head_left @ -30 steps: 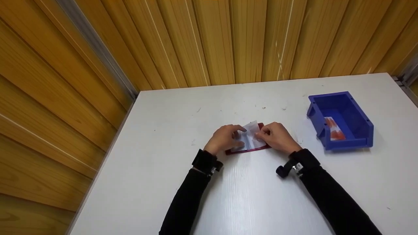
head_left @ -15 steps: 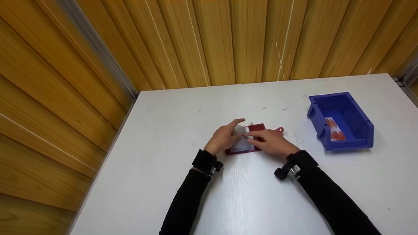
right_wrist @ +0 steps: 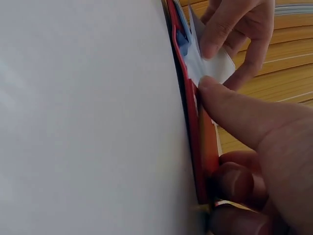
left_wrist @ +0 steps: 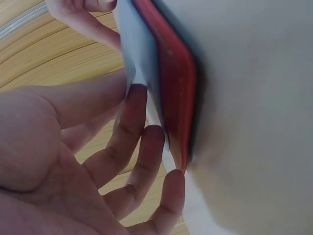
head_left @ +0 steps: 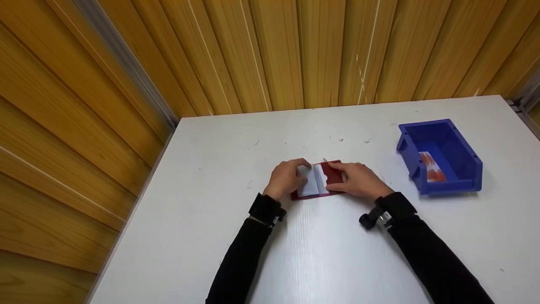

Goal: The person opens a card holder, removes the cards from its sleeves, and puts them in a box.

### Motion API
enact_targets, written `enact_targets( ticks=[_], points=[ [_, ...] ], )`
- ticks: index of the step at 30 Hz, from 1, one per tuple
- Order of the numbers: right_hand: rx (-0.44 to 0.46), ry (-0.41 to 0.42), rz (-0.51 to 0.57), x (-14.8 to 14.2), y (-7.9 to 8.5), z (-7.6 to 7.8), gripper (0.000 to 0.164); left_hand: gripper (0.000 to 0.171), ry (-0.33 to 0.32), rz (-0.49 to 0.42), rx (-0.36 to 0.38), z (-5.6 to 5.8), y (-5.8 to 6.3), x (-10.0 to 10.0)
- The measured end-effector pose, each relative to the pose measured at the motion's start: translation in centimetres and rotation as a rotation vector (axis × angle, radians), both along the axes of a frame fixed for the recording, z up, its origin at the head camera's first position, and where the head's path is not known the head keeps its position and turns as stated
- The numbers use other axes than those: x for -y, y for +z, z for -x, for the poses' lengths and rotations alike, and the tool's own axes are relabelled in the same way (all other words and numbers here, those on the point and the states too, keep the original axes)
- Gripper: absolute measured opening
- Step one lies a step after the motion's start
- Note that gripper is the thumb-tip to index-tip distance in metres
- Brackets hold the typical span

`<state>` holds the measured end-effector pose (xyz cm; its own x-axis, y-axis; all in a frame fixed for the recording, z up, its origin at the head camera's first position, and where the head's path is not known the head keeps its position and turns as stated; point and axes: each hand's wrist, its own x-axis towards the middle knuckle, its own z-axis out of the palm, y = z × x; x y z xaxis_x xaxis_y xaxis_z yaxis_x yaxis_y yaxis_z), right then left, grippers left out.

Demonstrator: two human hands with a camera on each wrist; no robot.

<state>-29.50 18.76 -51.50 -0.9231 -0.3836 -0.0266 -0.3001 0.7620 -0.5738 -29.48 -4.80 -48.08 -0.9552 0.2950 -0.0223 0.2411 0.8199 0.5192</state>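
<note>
A red card holder (head_left: 335,174) lies spread on the white table between both hands. Its clear plastic sleeves (head_left: 310,185) are turned to the left half, and a white insert edge shows by the fold. My left hand (head_left: 285,179) pinches a sleeve between thumb and fingers; in the left wrist view the sleeve (left_wrist: 138,41) bends away from the red cover (left_wrist: 178,93). On the other side, my right hand (head_left: 359,179) grips the right cover. The right wrist view has its thumb on the cover's inner edge (right_wrist: 208,147), fingers partly hidden behind it.
A blue open-front bin (head_left: 453,185) stands at the table's right, with a red-and-white printed card (head_left: 432,167) inside. Wood-panel walls (head_left: 278,55) border the white table (head_left: 202,236) at the back and left.
The sleeve that stood up between the hands now lies to the left. My right hand reached left to the sleeves, then moved back right onto the red cover.
</note>
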Motion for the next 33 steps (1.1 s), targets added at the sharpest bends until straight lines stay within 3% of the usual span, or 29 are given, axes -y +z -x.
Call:
enact_targets(
  ticks=[11,17,25,30,33],
  points=[
    [-0.011,-0.048,-0.099,-2.2,0.9,0.3,0.082,0.036,0.035,-0.018,-0.071,0.3,-0.4,0.1],
    [0.006,-0.069,-0.125,-2.9,1.2,0.3,0.081,0.036,0.069,0.097,-0.112,0.2,-0.4,0.0],
    [0.024,-0.092,-0.138,-3.2,1.4,0.3,0.085,0.036,0.083,0.209,-0.084,-0.1,0.0,-0.1],
    [0.032,-0.085,-0.141,-3.1,1.5,0.3,0.086,0.036,0.081,0.199,-0.093,-0.1,-0.1,0.2],
    [0.045,-0.069,-0.126,-3.2,1.8,0.2,0.085,0.037,0.099,0.173,-0.135,0.0,-0.1,0.5]
  ],
)
